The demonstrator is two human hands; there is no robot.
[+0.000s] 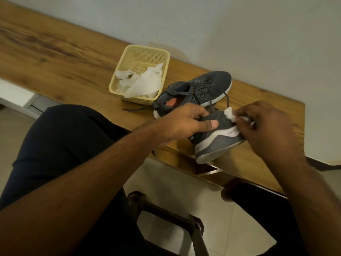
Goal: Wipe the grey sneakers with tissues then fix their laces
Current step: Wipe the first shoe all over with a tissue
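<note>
One grey sneaker [217,143] lies tilted on its side at the table's near edge, its sole turned toward me. My left hand [182,121] grips it around the upper, thumb pressed on the side. My right hand [267,126] pinches a crumpled white tissue [229,113] against the sneaker's side near the toe end. The second grey sneaker [204,89] stands upright just behind, its laces loose and one end trailing over the wood toward the left.
A cream plastic basket [158,52] with several crumpled tissues [142,84] stands left of the sneakers on the wooden table [55,52]. A white wall runs behind. My dark trouser legs and a dark stool frame [166,213] are below the table edge.
</note>
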